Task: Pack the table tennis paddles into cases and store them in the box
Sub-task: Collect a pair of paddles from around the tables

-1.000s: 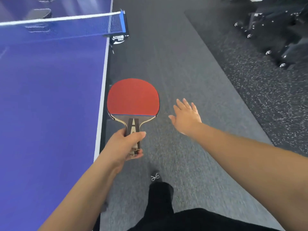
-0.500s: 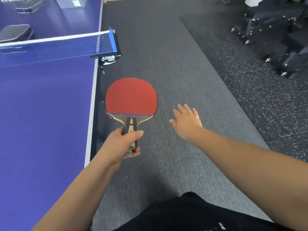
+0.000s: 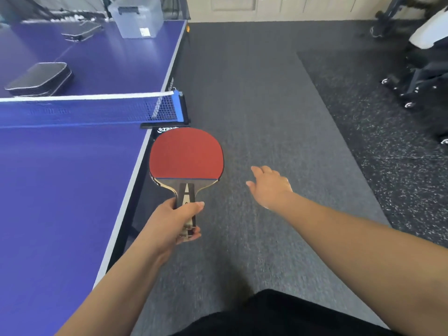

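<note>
Blue table (image 3: 60,190): two cases (image 3: 40,78), one paddle (image 3: 186,154).

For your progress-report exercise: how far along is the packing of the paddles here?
Early. Done: whether any paddle is packed cannot be told; two black cases lie shut on the far half of the table. In hand: the left hand grips a bare red paddle; the right hand is empty. Left: casing it and storing it in the clear box.

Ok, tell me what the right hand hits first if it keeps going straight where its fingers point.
Probably nothing soon: the right hand is empty, over grey carpet, fingers pointing ahead; that way looks free, though depth is unclear.
</note>
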The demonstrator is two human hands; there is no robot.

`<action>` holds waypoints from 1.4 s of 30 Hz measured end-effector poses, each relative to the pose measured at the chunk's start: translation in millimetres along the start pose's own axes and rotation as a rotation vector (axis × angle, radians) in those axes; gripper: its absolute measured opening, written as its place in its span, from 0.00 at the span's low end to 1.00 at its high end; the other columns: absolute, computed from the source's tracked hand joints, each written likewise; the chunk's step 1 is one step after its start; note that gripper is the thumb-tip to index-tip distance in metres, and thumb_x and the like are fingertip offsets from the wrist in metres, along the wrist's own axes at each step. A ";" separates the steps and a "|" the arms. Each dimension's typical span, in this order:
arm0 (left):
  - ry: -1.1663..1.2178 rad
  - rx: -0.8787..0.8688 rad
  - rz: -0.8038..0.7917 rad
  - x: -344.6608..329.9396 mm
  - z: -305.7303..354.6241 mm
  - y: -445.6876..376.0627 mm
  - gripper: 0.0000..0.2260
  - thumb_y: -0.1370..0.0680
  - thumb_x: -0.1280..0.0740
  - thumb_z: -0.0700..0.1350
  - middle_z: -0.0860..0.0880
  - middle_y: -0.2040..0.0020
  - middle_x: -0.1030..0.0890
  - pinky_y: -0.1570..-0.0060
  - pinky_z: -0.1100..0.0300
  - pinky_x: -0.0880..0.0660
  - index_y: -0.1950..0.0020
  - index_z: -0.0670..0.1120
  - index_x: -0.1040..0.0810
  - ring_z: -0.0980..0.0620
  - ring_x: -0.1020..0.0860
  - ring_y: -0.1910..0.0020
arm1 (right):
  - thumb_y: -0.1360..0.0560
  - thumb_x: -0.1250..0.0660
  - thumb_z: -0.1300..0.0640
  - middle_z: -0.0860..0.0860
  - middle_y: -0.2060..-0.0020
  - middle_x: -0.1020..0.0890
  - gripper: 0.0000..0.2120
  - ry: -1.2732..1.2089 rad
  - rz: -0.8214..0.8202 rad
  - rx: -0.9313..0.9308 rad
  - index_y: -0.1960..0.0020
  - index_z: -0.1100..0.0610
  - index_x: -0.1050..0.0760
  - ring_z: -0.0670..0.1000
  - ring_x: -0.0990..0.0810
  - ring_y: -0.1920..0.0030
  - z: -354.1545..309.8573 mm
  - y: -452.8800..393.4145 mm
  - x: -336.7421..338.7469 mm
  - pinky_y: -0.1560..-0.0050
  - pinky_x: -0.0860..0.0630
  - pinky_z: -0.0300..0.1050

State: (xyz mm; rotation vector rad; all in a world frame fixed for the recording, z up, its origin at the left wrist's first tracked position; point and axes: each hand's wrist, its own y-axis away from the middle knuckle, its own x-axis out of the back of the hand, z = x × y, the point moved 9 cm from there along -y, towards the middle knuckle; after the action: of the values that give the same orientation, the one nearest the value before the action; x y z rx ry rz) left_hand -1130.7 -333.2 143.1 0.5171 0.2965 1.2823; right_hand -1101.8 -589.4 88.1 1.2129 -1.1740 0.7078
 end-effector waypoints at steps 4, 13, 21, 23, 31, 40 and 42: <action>0.002 0.001 0.032 -8.2 31.4 -39.6 0.11 0.25 0.28 0.47 0.42 0.56 0.26 0.64 0.57 0.20 0.51 0.42 0.25 0.48 0.24 0.68 | 0.17 0.50 0.45 0.56 0.30 0.34 0.24 0.024 0.057 0.055 0.25 0.55 0.42 0.60 0.33 0.33 -5.7 -67.1 31.8 0.39 0.30 0.58; 0.009 -0.054 0.099 -1.5 116.8 -153.0 0.09 0.24 0.29 0.45 0.42 0.60 0.28 0.77 0.66 0.29 0.55 0.44 0.28 0.48 0.26 0.71 | 0.17 0.51 0.45 0.54 0.22 0.49 0.26 0.095 0.135 0.164 0.22 0.54 0.45 0.58 0.53 0.22 -21.5 -215.6 85.0 0.24 0.49 0.59; 0.117 -0.104 0.084 -4.9 208.3 -276.0 0.10 0.27 0.26 0.43 0.44 0.62 0.26 0.66 0.57 0.21 0.54 0.43 0.27 0.50 0.25 0.73 | 0.17 0.51 0.45 0.54 0.21 0.51 0.25 0.101 0.146 0.144 0.22 0.53 0.46 0.58 0.54 0.22 -11.2 -339.9 139.5 0.24 0.50 0.60; 0.109 -0.099 0.081 -8.7 224.1 -299.1 0.08 0.25 0.28 0.42 0.43 0.61 0.25 0.66 0.56 0.21 0.54 0.43 0.27 0.51 0.25 0.74 | 0.17 0.50 0.45 0.54 0.22 0.50 0.26 0.094 0.158 0.152 0.22 0.53 0.45 0.59 0.52 0.22 -10.4 -366.3 153.3 0.25 0.48 0.61; 0.174 -0.083 0.132 -24.4 281.1 -402.4 0.16 0.27 0.26 0.44 0.43 0.60 0.27 0.64 0.56 0.22 0.45 0.40 0.27 0.51 0.25 0.73 | 0.18 0.47 0.45 0.57 0.26 0.39 0.24 0.128 0.175 0.212 0.26 0.55 0.39 0.60 0.38 0.28 -16.7 -490.1 202.3 0.32 0.36 0.59; 0.238 -0.091 0.299 -36.1 360.0 -525.6 0.10 0.24 0.29 0.43 0.43 0.63 0.28 0.67 0.59 0.23 0.53 0.41 0.28 0.50 0.26 0.72 | 0.18 0.47 0.46 0.55 0.26 0.37 0.23 0.214 0.230 0.459 0.27 0.55 0.38 0.59 0.38 0.28 -36.4 -647.0 269.0 0.32 0.36 0.56; 0.260 -0.089 0.345 -31.3 371.1 -542.5 0.09 0.24 0.29 0.43 0.42 0.61 0.29 0.69 0.59 0.24 0.54 0.41 0.28 0.48 0.27 0.71 | 0.17 0.48 0.46 0.55 0.24 0.41 0.23 0.237 0.215 0.513 0.25 0.55 0.39 0.59 0.43 0.24 -48.7 -678.2 274.5 0.29 0.40 0.57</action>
State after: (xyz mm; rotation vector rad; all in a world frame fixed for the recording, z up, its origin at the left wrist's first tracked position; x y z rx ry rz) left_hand -507.6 -542.5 173.3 0.3327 0.3756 1.6959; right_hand -390.6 -763.6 127.0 1.3832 -0.9586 1.3365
